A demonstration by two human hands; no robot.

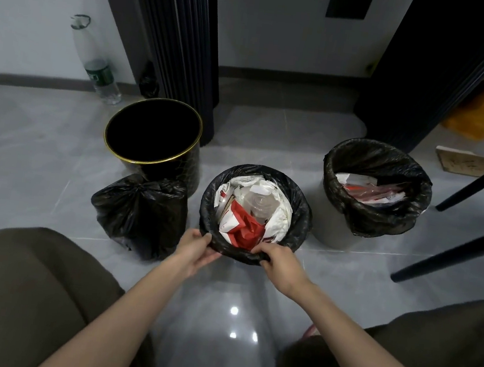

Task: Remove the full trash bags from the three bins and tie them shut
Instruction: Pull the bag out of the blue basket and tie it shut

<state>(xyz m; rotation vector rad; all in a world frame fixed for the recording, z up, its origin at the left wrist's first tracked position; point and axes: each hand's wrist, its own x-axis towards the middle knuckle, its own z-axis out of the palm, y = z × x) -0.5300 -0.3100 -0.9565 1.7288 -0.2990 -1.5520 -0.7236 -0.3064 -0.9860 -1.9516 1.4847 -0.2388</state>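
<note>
Past our knees, left hand and right hand clamp curled fingers on the near rim of the middle bag; we should peel it free all round before lifting.

Room type: domestic interior, most likely a home. Evidence: glossy grey tiled floor; white wall with dark skirting board; black floor-length pleated curtains; small household waste bins; plastic water bottle against the wall; slim black furniture legs at right.
</note>
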